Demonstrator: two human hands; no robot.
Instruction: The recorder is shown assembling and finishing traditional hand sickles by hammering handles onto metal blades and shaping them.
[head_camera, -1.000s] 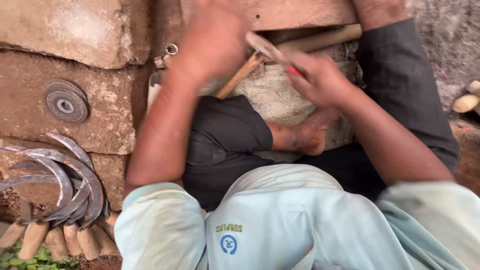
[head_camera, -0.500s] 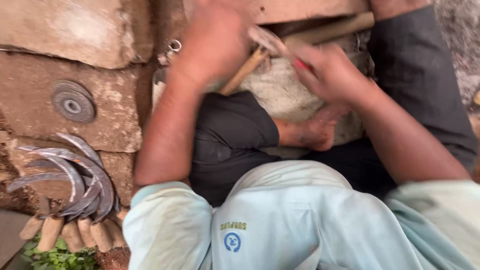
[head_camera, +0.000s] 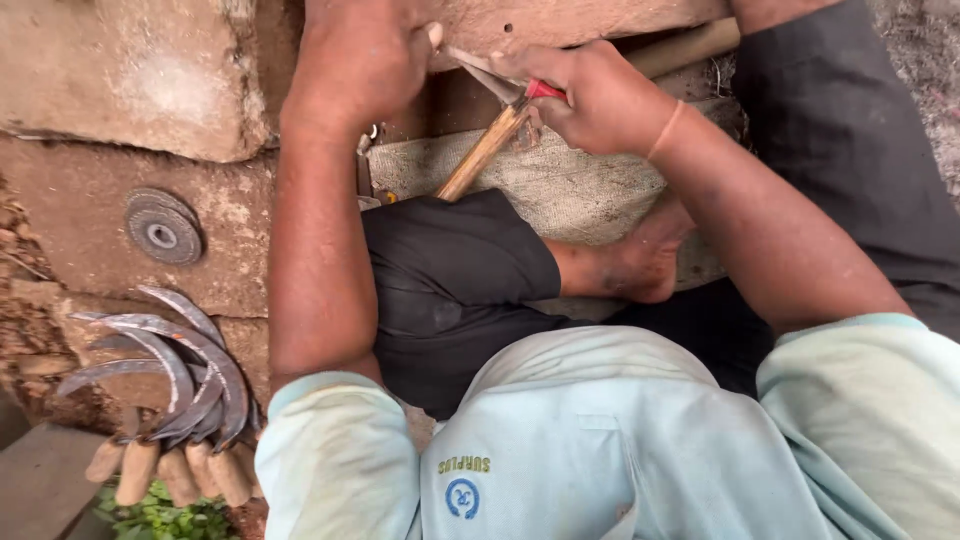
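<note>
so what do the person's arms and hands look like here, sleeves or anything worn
Both arms are bare from the upper arm down, with pale blue-green short sleeves ending in a hemmed cuff. The left hand wears no glove, ring or band. The right hand is also ungloved; a thin orange-tan band circles its wrist. The shirt front carries a small round blue emblem.

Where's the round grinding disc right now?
In the head view, the grinding disc lies flat on the stone slab at the left, just above the pile of sickles and apart from both hands.
</note>
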